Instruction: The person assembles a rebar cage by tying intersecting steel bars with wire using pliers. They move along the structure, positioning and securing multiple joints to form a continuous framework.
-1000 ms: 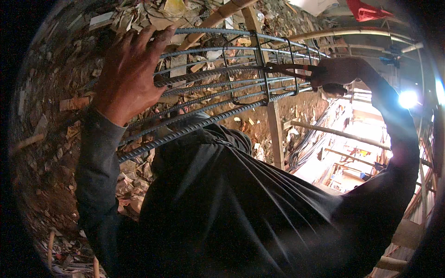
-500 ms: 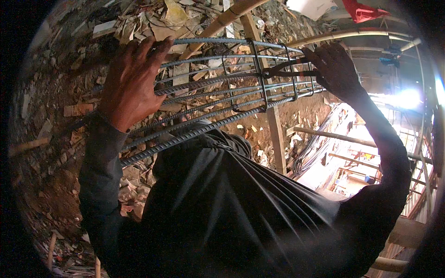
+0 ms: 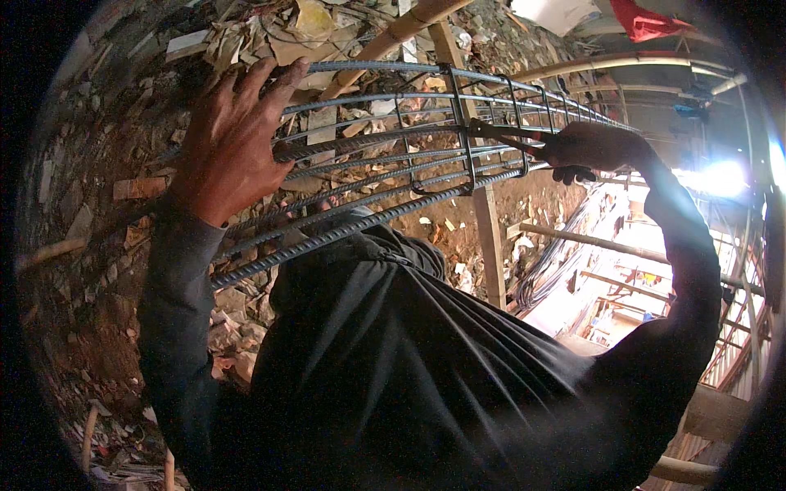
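Note:
A long rebar cage [image 3: 311, 243] of ribbed steel bars and square stirrups runs across in front of me. My left hand [image 3: 229, 151] lies over the bars at its left part, fingers spread, with the thumb against a middle bar. In my right hand [image 3: 602, 147] are dark pincers [image 3: 503, 132], gripped by the handles. Their jaws touch or nearly touch a stirrup [image 3: 455, 98] where it crosses a middle bar. Whether any tie wire sits in the jaws is too small to tell.
Behind the cage stands a wooden post [image 3: 490, 245], with a bamboo pole [image 3: 409, 31] slanting above. Rubble and scraps [image 3: 90, 204] cover the ground. Long thin rods [image 3: 548, 266] lie to the right, near bright light. A red cloth [image 3: 647, 20] hangs at the upper right.
My right hand has turned over and dropped slightly, closing around the pincers' handles, which are now closer together. The left hand stays nearly in place.

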`<action>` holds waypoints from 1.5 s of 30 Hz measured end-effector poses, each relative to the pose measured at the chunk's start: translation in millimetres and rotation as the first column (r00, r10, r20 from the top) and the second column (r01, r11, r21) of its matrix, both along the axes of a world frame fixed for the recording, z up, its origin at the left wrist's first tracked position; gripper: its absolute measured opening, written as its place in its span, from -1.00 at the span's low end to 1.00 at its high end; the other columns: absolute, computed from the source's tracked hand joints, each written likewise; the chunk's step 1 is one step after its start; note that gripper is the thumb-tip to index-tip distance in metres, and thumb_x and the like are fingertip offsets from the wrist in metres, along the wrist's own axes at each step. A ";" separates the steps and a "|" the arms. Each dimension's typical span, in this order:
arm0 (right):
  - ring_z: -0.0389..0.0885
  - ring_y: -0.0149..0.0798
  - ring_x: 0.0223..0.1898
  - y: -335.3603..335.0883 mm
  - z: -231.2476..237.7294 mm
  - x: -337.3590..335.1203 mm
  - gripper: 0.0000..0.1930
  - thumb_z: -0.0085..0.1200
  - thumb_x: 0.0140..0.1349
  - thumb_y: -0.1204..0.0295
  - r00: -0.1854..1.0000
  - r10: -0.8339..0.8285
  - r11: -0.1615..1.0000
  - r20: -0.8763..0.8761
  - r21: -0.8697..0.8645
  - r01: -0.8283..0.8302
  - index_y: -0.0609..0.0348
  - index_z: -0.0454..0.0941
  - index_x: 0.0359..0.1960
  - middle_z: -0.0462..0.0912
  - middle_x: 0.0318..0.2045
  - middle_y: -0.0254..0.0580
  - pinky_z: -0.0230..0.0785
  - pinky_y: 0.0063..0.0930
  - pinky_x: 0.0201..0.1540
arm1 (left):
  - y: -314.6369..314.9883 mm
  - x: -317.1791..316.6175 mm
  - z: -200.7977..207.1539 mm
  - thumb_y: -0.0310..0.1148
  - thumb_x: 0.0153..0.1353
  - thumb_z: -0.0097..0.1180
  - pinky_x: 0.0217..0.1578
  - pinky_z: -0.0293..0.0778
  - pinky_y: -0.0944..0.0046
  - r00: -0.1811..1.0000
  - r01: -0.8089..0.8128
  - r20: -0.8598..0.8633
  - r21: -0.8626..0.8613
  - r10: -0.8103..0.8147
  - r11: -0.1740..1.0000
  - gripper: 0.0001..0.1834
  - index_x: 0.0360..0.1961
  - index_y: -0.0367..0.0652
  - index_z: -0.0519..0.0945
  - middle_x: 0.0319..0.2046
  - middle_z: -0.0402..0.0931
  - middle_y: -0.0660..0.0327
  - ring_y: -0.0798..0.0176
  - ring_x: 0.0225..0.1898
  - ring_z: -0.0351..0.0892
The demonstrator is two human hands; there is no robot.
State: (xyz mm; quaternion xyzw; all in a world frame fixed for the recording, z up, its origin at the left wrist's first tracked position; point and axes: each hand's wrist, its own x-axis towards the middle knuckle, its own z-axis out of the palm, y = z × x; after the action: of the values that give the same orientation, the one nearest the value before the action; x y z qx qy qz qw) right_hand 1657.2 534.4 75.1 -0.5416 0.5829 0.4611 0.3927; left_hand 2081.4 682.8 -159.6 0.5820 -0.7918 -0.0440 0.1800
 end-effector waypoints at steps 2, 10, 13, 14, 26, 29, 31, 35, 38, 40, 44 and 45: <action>0.75 -0.32 -0.25 7.6 2.3 -0.7 -0.58 0.09 0.58 0.19 0.999 -0.011 0.997 0.034 -0.079 0.014 0.08 0.52 0.34 0.76 -0.31 -0.07 0.64 -0.36 -0.16 | -1.5 -0.1 -1.7 -0.13 0.06 0.59 0.47 0.30 -0.28 1.000 0.006 -0.023 -0.033 -0.007 0.999 0.22 0.67 0.22 0.07 0.56 0.15 -0.07 -0.37 0.48 0.23; 0.66 -0.41 -0.28 24.5 -3.5 -20.9 -0.59 0.02 0.62 0.35 0.911 -0.117 0.877 0.395 -0.389 0.281 0.13 0.45 0.43 0.65 -0.30 -0.30 0.61 -0.44 -0.13 | -0.4 2.0 3.6 -0.14 0.06 0.59 0.48 0.28 -0.30 1.000 0.015 -0.024 -0.039 -0.016 0.999 0.22 0.67 0.23 0.07 0.57 0.15 -0.04 -0.38 0.48 0.22; 0.59 -0.45 -0.36 36.6 -5.0 -24.7 -0.64 0.08 0.60 0.22 0.967 0.054 0.888 0.249 -0.454 0.067 0.11 0.57 0.27 0.61 -0.35 -0.36 0.54 -0.47 -0.25 | -1.2 0.2 10.8 -0.15 0.04 0.61 0.50 0.25 -0.29 1.000 -0.004 -0.014 0.013 0.004 1.000 0.23 0.66 0.24 0.08 0.55 0.17 -0.03 -0.35 0.48 0.23; 0.55 -0.49 -0.42 41.9 -5.6 -25.0 -0.64 0.10 0.58 0.12 0.959 -0.028 0.875 0.283 -0.457 0.161 0.11 0.64 0.15 0.62 -0.37 -0.37 0.49 -0.49 -0.37 | -1.6 -0.3 13.3 -0.15 0.04 0.61 0.50 0.25 -0.29 1.000 -0.005 -0.016 0.032 0.005 0.999 0.23 0.66 0.25 0.08 0.54 0.18 -0.04 -0.34 0.48 0.24; 0.63 -0.47 -0.42 66.7 -50.6 -44.2 -0.63 0.11 0.57 0.17 0.921 -0.159 0.777 0.356 -0.531 0.339 0.20 0.62 0.16 0.66 -0.39 -0.32 0.52 -0.51 -0.38 | -0.5 -3.6 32.2 -0.24 -0.04 0.62 0.47 0.27 -0.30 1.000 0.001 -0.021 0.054 0.000 0.999 0.24 0.65 0.26 0.13 0.50 0.25 -0.07 -0.34 0.43 0.32; 0.66 -0.43 -0.41 74.6 -54.4 -51.0 -0.62 0.09 0.58 0.16 0.912 0.175 0.841 0.371 -0.538 0.058 0.23 0.61 0.15 0.70 -0.36 -0.28 0.58 -0.48 -0.33 | 2.1 -4.6 34.6 -0.28 -0.05 0.62 0.47 0.28 -0.31 1.000 -0.002 -0.021 0.064 0.003 0.998 0.24 0.65 0.27 0.14 0.50 0.25 -0.06 -0.35 0.43 0.32; 0.73 -0.37 -0.40 79.0 -57.2 -55.3 -0.62 0.05 0.60 0.15 0.928 0.172 0.900 0.332 -0.436 -0.011 0.27 0.64 0.03 0.75 -0.34 -0.17 0.65 -0.38 -0.30 | 2.6 -4.7 35.1 -0.31 -0.06 0.62 0.47 0.27 -0.32 1.000 0.011 -0.029 0.023 -0.011 1.000 0.25 0.64 0.28 0.15 0.51 0.24 -0.05 -0.34 0.45 0.29; 0.83 -0.25 -0.30 89.8 -52.3 -70.4 -0.57 0.10 0.57 0.07 0.787 -0.110 0.901 0.607 -0.274 0.337 0.27 0.67 0.02 0.81 -0.26 -0.04 0.74 -0.31 -0.22 | 7.1 -6.1 37.1 -0.41 -0.17 0.59 0.52 0.14 -0.23 0.995 -0.071 0.074 0.137 0.061 0.988 0.33 0.66 0.32 0.10 0.54 0.22 -0.02 -0.23 0.53 0.21; 0.85 -0.20 -0.16 98.3 -44.3 -93.0 -0.52 0.11 0.55 0.07 0.591 -0.262 0.821 0.763 -0.146 0.552 0.25 0.59 0.22 0.82 -0.15 0.01 0.75 -0.25 -0.09 | 1.7 -9.9 42.5 -0.43 -0.19 0.59 0.51 0.16 -0.22 0.996 -0.053 0.074 0.092 0.046 0.994 0.35 0.66 0.31 0.12 0.52 0.26 -0.01 -0.22 0.51 0.25; 0.85 -0.19 -0.11 117.3 -43.7 -116.0 -0.51 0.10 0.57 0.12 0.391 -0.287 0.744 0.875 -0.054 0.666 0.24 0.52 0.32 0.82 -0.11 0.01 0.73 -0.24 -0.02 | -0.2 -10.1 48.2 -0.45 -0.20 0.58 0.48 0.21 -0.21 1.000 -0.017 -0.011 0.112 0.019 0.994 0.32 0.65 0.26 0.15 0.52 0.26 -0.02 -0.25 0.48 0.29; 0.81 -0.13 0.00 159.7 -58.0 -174.3 -0.36 0.10 0.56 0.18 0.091 -0.278 0.616 0.956 0.105 0.781 0.30 0.29 0.52 0.77 0.03 0.08 0.64 -0.25 0.10 | -2.6 -12.7 53.8 -0.44 -0.19 0.60 0.46 0.26 -0.19 0.998 -0.005 0.056 0.098 0.000 0.995 0.30 0.64 0.18 0.19 0.49 0.28 -0.05 -0.25 0.47 0.29; 0.79 -0.15 -0.02 175.3 -65.2 -188.1 -0.37 0.12 0.55 0.19 0.089 -0.277 0.539 0.957 0.078 0.838 0.35 0.32 0.49 0.76 0.02 0.04 0.61 -0.27 0.08 | -3.3 -14.1 55.3 -0.43 -0.20 0.60 0.47 0.25 -0.19 0.998 0.001 0.067 0.104 -0.008 0.995 0.30 0.64 0.16 0.19 0.50 0.28 -0.05 -0.24 0.48 0.28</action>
State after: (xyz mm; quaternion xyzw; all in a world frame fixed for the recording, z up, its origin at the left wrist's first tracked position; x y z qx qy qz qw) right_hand 1469.1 709.7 10.0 -0.4901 0.5287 -0.2841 0.6321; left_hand 2067.3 679.4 -104.4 0.5899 -0.7954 -0.0659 0.1224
